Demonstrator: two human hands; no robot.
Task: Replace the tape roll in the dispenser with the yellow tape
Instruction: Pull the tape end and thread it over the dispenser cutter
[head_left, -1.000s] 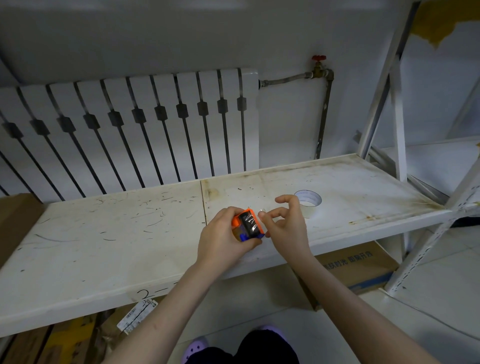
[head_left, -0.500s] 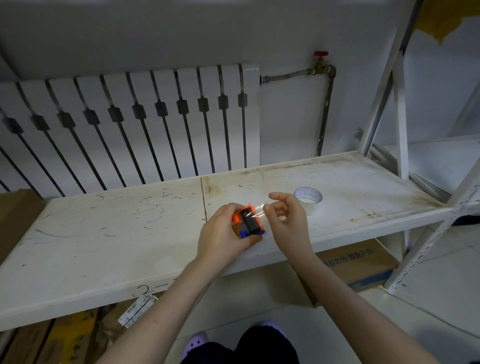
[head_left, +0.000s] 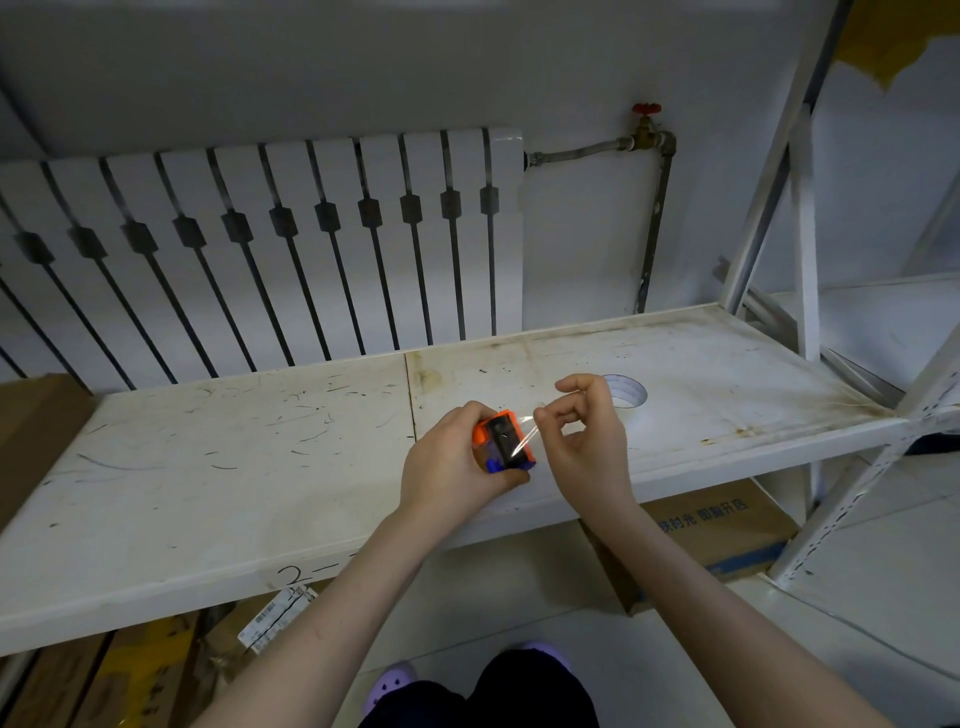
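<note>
I am holding the dispenser (head_left: 503, 441) in my left hand (head_left: 457, 457), fingers wrapped tight around its orange and blue body, just above the front edge of the white shelf (head_left: 208, 467). My right hand (head_left: 582, 441) is pinching the free end of a clear tape strip (head_left: 524, 439) between thumb and forefinger, and that strip is now stretching taut from the dispenser's mouth, longer than it was half a second ago, when my fingers were right against the housing. So I am drawing out the tape already in the dispenser, which I read as clearing the old roll, not yet loading a new one. A tape roll (head_left: 626, 392) is lying flat on the shelf just behind my right hand, partly hidden by it; it looks pale and I cannot tell whether it is the yellow one.
</note>
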